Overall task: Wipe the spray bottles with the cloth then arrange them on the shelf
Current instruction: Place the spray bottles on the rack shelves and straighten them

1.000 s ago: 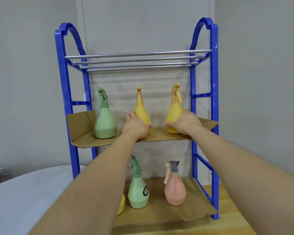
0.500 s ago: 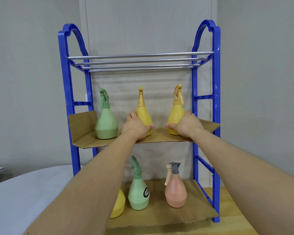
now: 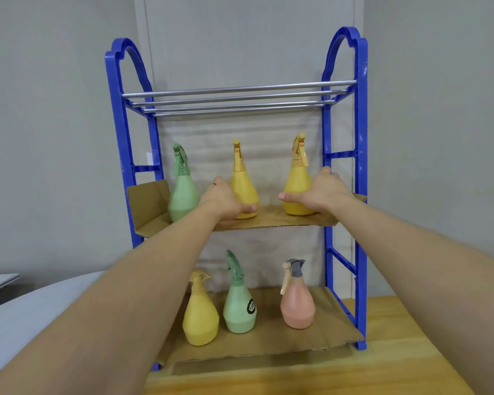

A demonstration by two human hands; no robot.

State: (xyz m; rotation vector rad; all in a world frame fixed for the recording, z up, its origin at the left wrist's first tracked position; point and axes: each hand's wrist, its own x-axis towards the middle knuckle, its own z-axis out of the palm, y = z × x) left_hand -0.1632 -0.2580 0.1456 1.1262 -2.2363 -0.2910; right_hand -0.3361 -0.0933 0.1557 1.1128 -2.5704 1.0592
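Small delta: the left forearm [image 3: 154,280] shifts aside to the left, so the lower yellow bottle [image 3: 200,312] goes from a sliver behind the arm to fully in sight, nozzle included. The right hand [image 3: 321,192] creeps up the right yellow bottle [image 3: 297,189]: fingertips [image 3: 327,170] now reach the shoulder by the collar (they sat lower a second ago). The left hand [image 3: 221,199] rides a touch higher on the middle yellow bottle [image 3: 243,189] too.

The blue glossy plastic shelf frame [image 3: 361,178] has shiny metal rods [image 3: 237,94], matt brown cardboard sheets [image 3: 268,337], matt pastel plastic spray bottles [image 3: 297,303] and a smooth wooden counter [image 3: 382,360]
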